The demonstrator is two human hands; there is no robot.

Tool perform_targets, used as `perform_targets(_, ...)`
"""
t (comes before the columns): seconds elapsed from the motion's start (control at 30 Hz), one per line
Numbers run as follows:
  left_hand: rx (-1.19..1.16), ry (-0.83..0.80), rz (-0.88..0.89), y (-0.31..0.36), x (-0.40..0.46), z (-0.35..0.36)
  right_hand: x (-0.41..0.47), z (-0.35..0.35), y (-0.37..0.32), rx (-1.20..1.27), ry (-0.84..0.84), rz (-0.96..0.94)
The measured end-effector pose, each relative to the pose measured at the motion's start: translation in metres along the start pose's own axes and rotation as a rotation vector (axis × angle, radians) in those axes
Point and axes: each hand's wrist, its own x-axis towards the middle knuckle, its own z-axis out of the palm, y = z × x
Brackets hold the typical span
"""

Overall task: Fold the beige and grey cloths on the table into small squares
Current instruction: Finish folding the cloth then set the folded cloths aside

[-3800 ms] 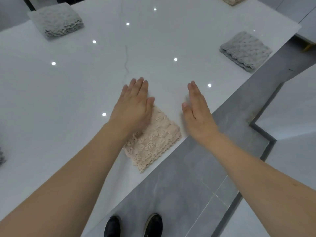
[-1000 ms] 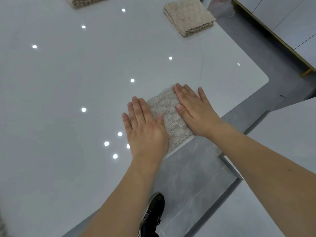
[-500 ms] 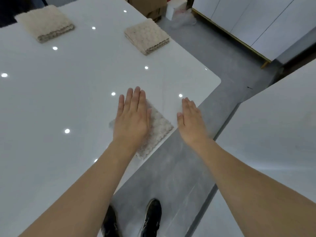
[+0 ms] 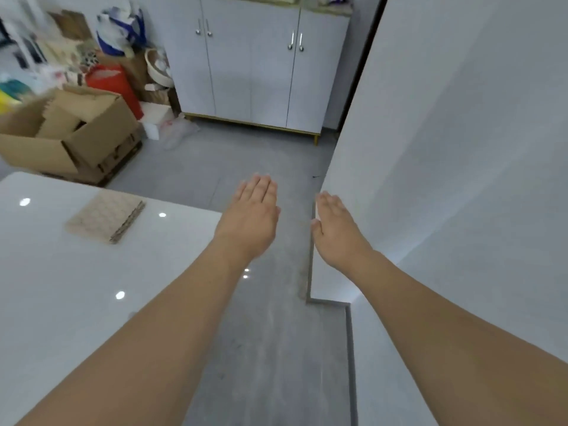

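A folded beige cloth (image 4: 106,218) lies as a small square near the far corner of the white table (image 4: 61,296). My left hand (image 4: 250,215) hovers with straight fingers past the table's right edge, over the grey floor, holding nothing. My right hand (image 4: 336,230) is held flat beside it, in front of a white wall, also holding nothing. The cloth that my hands pressed a moment ago is out of view. No grey cloth shows in this view.
An open cardboard box (image 4: 66,136) and clutter stand on the floor beyond the table. White cabinets (image 4: 255,63) line the far wall. A white wall (image 4: 461,179) rises at the right, with a strip of grey floor (image 4: 270,348) between it and the table.
The view has swung right and up, away from the table. Both hands have lifted off the folded cloth and now hang over the floor, flat and apart.
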Motion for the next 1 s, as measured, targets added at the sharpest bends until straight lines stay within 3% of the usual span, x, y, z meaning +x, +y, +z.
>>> perform_targets(0.2,0.038,0.021,0.076,0.029,0.069,-0.077,0.023,-0.092,0.004,0.023,0.067,0.039)
perform_targets(0.43,0.042,0.096,0.118,0.018,0.143,-0.133,0.076,-0.149,-0.007,-0.012,0.124,0.057)
perform_targets(1.0,0.028,0.041,0.028,-0.036,0.338,-0.104,0.282,-0.172,0.033,-0.064,0.003,0.005)
